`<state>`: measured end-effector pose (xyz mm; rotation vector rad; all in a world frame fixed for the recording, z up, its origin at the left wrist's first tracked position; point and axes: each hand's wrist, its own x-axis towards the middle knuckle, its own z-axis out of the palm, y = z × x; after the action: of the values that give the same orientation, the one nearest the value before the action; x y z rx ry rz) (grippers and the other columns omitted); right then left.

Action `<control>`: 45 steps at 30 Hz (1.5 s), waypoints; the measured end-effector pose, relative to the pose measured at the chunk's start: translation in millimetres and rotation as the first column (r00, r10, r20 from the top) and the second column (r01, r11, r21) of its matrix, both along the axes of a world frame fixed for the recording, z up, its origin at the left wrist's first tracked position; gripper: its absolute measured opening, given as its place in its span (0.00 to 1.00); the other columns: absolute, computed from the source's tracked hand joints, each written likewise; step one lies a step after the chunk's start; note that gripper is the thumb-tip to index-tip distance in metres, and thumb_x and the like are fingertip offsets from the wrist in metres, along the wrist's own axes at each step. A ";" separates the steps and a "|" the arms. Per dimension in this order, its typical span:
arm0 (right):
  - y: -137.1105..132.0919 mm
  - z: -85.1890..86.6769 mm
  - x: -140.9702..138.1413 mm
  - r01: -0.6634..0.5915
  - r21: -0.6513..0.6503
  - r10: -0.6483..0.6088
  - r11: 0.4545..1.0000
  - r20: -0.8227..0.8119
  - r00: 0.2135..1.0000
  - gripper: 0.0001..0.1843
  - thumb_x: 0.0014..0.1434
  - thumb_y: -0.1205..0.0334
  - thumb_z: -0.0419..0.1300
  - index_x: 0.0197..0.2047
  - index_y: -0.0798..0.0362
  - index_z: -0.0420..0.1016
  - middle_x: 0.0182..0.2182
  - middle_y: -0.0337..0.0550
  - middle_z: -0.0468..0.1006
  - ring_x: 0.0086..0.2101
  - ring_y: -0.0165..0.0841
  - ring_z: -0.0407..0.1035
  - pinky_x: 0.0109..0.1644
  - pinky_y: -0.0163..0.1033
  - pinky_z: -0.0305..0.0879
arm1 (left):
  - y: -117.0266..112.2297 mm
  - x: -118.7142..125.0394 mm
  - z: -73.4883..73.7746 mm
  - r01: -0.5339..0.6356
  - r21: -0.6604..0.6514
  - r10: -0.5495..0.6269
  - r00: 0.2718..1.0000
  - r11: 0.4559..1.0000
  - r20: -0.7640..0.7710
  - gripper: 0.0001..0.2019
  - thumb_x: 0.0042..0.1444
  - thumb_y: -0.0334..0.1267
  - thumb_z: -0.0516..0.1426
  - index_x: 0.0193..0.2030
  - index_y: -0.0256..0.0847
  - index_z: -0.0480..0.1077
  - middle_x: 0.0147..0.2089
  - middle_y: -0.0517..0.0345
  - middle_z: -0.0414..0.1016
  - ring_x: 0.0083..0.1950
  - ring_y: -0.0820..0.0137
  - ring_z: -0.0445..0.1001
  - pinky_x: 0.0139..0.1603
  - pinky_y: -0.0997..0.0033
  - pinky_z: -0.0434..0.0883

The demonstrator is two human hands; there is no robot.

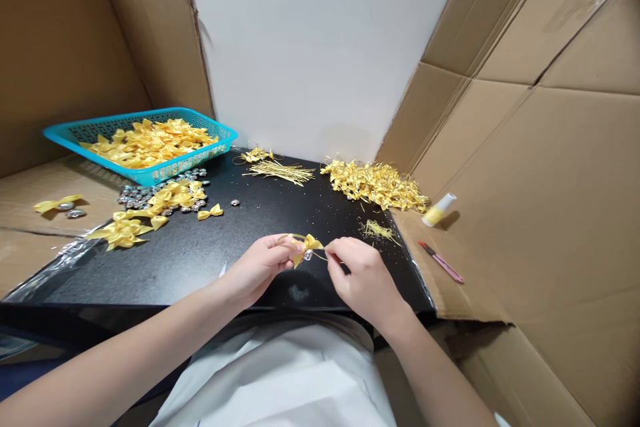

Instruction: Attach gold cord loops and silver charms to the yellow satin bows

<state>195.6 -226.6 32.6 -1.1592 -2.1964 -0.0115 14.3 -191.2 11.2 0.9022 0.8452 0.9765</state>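
My left hand (260, 265) pinches a small yellow ribbon bow (309, 244) with a silver bead under it, just above the front of the black table (200, 253). My right hand (361, 275) is closed in a pinch on a thin gold thread at the bow's right side. Both hands meet over the table's near edge. Loose yellow bows (160, 203) and silver beads (133, 195) lie at the left of the table. A bundle of gold threads (280, 172) rests at the back.
A teal basket (145, 177) full of yellow bows sits at back left. A heap of finished gold-tied bows (375, 183) lies at back right. A small glue bottle (439, 209) and a red cutter (443, 261) rest on cardboard to the right. Cardboard walls stand on both sides.
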 end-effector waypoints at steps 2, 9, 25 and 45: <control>-0.3 0.5 0.0 0.000 -0.009 0.000 1.000 0.017 1.000 0.11 0.61 0.74 0.50 0.30 0.53 0.67 0.26 0.42 0.72 0.29 0.32 0.67 0.36 0.35 0.60 | 0.2 0.0 -0.3 -0.006 -0.033 0.006 1.000 0.999 0.020 0.08 0.38 0.34 0.66 0.20 0.37 0.71 0.22 0.63 0.67 0.27 0.75 0.62 0.30 0.76 0.61; -1.1 6.9 -1.3 0.015 -0.014 -0.013 1.000 0.093 0.996 0.11 0.60 0.75 0.50 0.28 0.53 0.64 0.25 0.40 0.69 0.28 0.31 0.65 0.34 0.35 0.58 | 2.7 -1.3 -1.5 0.126 -0.201 -0.104 0.988 0.971 0.115 0.08 0.39 0.33 0.67 0.21 0.36 0.72 0.22 0.62 0.69 0.26 0.77 0.65 0.30 0.79 0.65; 2.5 19.8 -3.2 -0.023 -0.123 0.040 0.992 0.139 0.989 0.13 0.56 0.78 0.53 0.26 0.52 0.61 0.23 0.36 0.65 0.25 0.29 0.59 0.31 0.34 0.53 | -0.4 -1.2 -0.6 0.048 -0.139 -0.040 0.997 0.989 0.059 0.06 0.38 0.32 0.66 0.21 0.36 0.72 0.22 0.62 0.69 0.26 0.77 0.66 0.28 0.79 0.63; 5.1 20.9 4.2 -0.127 -0.126 0.144 0.984 0.134 0.980 0.13 0.55 0.78 0.54 0.26 0.52 0.61 0.23 0.35 0.63 0.26 0.29 0.57 0.31 0.33 0.53 | -2.8 -2.6 -1.5 0.121 -0.177 -0.118 0.993 0.977 0.028 0.11 0.37 0.36 0.67 0.19 0.37 0.68 0.20 0.64 0.65 0.24 0.78 0.61 0.26 0.79 0.60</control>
<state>199.7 -221.5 53.6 -1.0980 -2.4274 0.0964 11.7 -194.0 9.6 0.7808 0.8397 0.7895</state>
